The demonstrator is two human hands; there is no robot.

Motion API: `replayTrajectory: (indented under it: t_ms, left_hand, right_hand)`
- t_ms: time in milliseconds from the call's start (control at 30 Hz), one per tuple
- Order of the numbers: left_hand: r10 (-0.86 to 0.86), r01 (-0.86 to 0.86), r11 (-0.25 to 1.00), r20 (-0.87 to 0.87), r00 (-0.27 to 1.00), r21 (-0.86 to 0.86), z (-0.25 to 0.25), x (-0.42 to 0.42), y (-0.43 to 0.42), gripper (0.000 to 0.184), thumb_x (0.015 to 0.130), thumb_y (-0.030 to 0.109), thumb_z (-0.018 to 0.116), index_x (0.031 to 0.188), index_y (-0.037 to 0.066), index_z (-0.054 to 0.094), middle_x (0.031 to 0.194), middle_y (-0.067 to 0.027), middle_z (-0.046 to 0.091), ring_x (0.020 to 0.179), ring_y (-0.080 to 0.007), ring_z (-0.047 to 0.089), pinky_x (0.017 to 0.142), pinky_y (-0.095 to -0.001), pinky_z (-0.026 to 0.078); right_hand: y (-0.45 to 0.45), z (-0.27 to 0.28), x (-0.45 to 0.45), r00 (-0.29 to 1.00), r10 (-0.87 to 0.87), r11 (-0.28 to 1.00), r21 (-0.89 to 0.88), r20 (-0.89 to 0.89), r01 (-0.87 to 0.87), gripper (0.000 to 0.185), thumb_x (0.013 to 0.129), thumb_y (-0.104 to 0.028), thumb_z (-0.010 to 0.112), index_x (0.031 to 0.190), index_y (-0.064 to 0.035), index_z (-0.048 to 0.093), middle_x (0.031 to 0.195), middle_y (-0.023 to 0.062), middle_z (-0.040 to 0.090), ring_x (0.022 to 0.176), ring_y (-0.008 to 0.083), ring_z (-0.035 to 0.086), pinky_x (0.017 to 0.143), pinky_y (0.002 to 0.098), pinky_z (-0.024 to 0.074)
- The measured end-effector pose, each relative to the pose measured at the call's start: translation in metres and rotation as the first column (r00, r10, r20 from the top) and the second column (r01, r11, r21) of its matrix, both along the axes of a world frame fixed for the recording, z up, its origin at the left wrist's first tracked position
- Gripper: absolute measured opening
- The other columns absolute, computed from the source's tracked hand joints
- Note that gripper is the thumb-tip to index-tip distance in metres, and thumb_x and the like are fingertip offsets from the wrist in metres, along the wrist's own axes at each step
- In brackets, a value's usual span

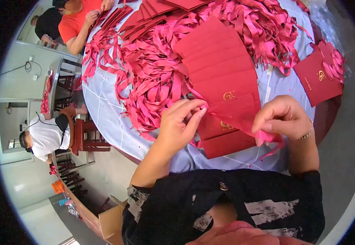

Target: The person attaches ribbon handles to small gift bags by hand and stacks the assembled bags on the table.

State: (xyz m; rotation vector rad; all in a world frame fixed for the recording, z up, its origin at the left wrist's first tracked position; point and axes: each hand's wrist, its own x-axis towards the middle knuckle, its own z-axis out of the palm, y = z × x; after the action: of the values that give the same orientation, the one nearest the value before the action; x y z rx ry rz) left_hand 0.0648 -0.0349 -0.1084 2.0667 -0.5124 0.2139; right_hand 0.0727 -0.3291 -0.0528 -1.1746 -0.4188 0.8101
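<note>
The left hand is angled inward, thumb and forefinger pinched on a pink ribbon, which is drawn across to the right hand, held apart with fingers curled downward and clamped on it. The ribbon is suspended over red folders, overlapped near to far on the clothed table, flanked at left by heaped ribbons.

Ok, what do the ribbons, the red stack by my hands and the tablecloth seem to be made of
Ribbons: probably satin-like synthetic; smooth sheen, limp curls.
Red stack: likely stiff paper or card, mostly matte; flat faces, straight edges.
Tablecloth: thin fabric or soft plastic, hard to tell; loose wrinkles.
</note>
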Motion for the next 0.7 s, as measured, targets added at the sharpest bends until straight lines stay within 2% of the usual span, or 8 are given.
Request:
replayTrajectory:
  t_ms: [33,133,200,267,500,600,667,700]
  left_hand:
    - [-0.007,0.007,1.000,0.000,1.000,0.000,0.001,-0.001,0.000,0.015,0.087,0.003,0.070,0.102,0.000,0.070,0.076,-0.0074,0.063,0.058,-0.0140,0.053,0.056,-0.0261,0.044]
    - [0.015,-0.014,1.000,-0.021,1.000,0.019,0.004,-0.001,0.000,0.015,0.087,0.002,0.070,0.102,0.001,0.070,0.079,-0.0084,0.065,0.061,-0.0145,0.057,0.058,-0.0261,0.046]
    - [0.036,-0.033,0.999,-0.082,0.996,0.034,0.004,-0.002,0.001,0.014,0.089,0.002,0.068,0.102,0.000,0.071,0.091,-0.0103,0.072,0.077,-0.0145,0.067,0.070,-0.0256,0.051]
    - [0.033,-0.033,0.999,0.005,0.999,0.017,0.000,-0.001,0.002,0.014,0.087,0.003,0.069,0.101,0.000,0.071,0.084,-0.0120,0.069,0.069,-0.0166,0.064,0.062,-0.0270,0.050]
    - [0.091,-0.090,0.996,-0.083,0.992,0.022,0.003,-0.003,0.002,0.013,0.088,0.004,0.069,0.100,-0.001,0.072,0.083,-0.0091,0.071,0.067,-0.0115,0.064,0.061,-0.0240,0.049]
    - [0.101,-0.100,0.995,-0.090,0.991,0.016,0.001,-0.004,0.001,0.012,0.087,0.004,0.071,0.098,-0.001,0.073,0.079,-0.0101,0.070,0.063,-0.0122,0.065,0.057,-0.0240,0.049]
    - [0.138,-0.137,0.990,-0.120,0.983,0.016,0.001,-0.005,0.001,0.011,0.087,0.003,0.071,0.097,-0.001,0.073,0.080,-0.0099,0.070,0.062,-0.0111,0.063,0.057,-0.0234,0.048]
    - [0.132,-0.130,0.991,-0.098,0.986,0.026,0.003,-0.005,-0.001,0.011,0.090,0.004,0.070,0.099,-0.001,0.073,0.072,0.0025,0.065,0.061,-0.0019,0.050,0.055,-0.0195,0.040]
  right_hand:
    - [0.003,-0.014,0.005,0.995,0.057,0.963,0.260,0.081,-0.076,0.019,0.094,0.002,0.056,0.109,0.0081,0.067,0.095,0.0185,0.073,0.083,0.0212,0.071,0.078,0.0304,0.0559]
    - [0.012,-0.017,0.001,0.999,0.049,0.898,0.438,0.018,-0.052,0.018,0.094,0.003,0.056,0.107,0.0093,0.067,0.099,0.0220,0.072,0.090,0.0275,0.072,0.085,0.0354,0.0565]
    - [0.008,-0.019,-0.001,0.999,0.027,0.895,0.444,0.034,-0.040,0.018,0.092,0.005,0.057,0.108,0.0092,0.066,0.103,0.0242,0.072,0.095,0.0313,0.072,0.088,0.0371,0.0565]
    - [0.002,-0.021,-0.003,0.980,-0.151,0.907,0.413,0.132,0.084,0.018,0.090,0.007,0.061,0.108,0.0091,0.065,0.101,0.0245,0.072,0.095,0.0323,0.072,0.087,0.0389,0.0568]
    - [-0.005,-0.026,0.003,0.904,-0.427,0.751,0.564,0.017,0.343,0.003,0.091,0.001,0.064,0.093,0.0010,0.061,0.086,0.0175,0.070,0.063,0.0229,0.068,0.052,0.0320,0.0550]
    - [-0.013,-0.033,0.016,0.787,-0.616,0.665,0.559,0.037,0.495,0.007,0.096,-0.004,0.060,0.102,-0.0038,0.064,0.102,0.0045,0.066,0.095,0.0127,0.060,0.083,0.0299,0.0481]
    - [-0.013,-0.031,0.023,0.718,-0.689,0.629,0.574,0.099,0.524,0.009,0.097,-0.005,0.060,0.104,-0.0029,0.064,0.104,0.0052,0.066,0.097,0.0136,0.061,0.089,0.0302,0.0480]
    - [-0.005,-0.022,0.022,0.658,-0.752,0.577,0.521,0.039,0.629,0.008,0.097,-0.005,0.059,0.104,-0.0035,0.063,0.103,0.0082,0.067,0.092,0.0147,0.063,0.087,0.0286,0.0499]
